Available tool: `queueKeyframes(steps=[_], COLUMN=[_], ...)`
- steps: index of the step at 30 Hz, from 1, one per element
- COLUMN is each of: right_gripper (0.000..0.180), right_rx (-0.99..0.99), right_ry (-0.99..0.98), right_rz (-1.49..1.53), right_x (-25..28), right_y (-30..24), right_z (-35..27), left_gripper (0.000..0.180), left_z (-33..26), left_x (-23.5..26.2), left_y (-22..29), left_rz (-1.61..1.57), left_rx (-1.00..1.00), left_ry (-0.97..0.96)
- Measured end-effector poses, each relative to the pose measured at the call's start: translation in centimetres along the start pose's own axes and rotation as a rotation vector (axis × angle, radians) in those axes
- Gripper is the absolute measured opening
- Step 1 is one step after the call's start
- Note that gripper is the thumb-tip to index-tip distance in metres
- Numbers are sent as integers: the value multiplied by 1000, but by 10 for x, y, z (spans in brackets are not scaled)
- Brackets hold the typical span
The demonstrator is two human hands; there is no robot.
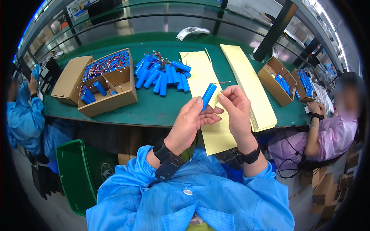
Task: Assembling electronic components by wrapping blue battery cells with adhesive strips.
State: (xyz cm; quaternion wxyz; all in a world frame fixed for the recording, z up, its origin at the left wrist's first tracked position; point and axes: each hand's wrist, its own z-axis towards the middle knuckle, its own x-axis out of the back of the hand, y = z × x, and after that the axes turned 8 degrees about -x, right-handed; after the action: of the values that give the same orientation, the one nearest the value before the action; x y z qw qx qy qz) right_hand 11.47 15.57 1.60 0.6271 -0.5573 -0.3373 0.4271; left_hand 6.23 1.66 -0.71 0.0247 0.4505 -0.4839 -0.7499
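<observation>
Green bin (73, 177): lower left of the fingers (197, 104). Silver piece (190, 30): beyond them. Dark post (275, 31): beyond, right. Person (334, 134): far right.

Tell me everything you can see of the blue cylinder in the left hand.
The blue cylinder is slim, with a glossy, plastic-looking skin. Thin reddish wires with a small white tip leave its upper end toward the right. Tilted, its top leans right and away; the left hand holds it above the table. A yellow slip in the right hand is close beside it; contact is unclear.
</observation>
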Motion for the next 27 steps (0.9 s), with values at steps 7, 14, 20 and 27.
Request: queueKeyframes(steps=[7,14,20,27], right_gripper=[11,11,24,43], right_rx=[10,87,313,-173], right_ry=[6,37,161,-199], right_rz=[-46,-135,-456,108], right_x=[-2,2,-7,6], right_y=[2,10,-4,-2], right_z=[0,2,-6,-8], left_gripper=[37,28,25,19], left_z=[-4,-4,3,-2], left_x=[-2,-9,-3,-14], left_y=[1,-3,-14,-12], left_rz=[10,396,923,1217], left_rx=[-20,-117,-370,-625], left_ry=[-11,44,162,211])
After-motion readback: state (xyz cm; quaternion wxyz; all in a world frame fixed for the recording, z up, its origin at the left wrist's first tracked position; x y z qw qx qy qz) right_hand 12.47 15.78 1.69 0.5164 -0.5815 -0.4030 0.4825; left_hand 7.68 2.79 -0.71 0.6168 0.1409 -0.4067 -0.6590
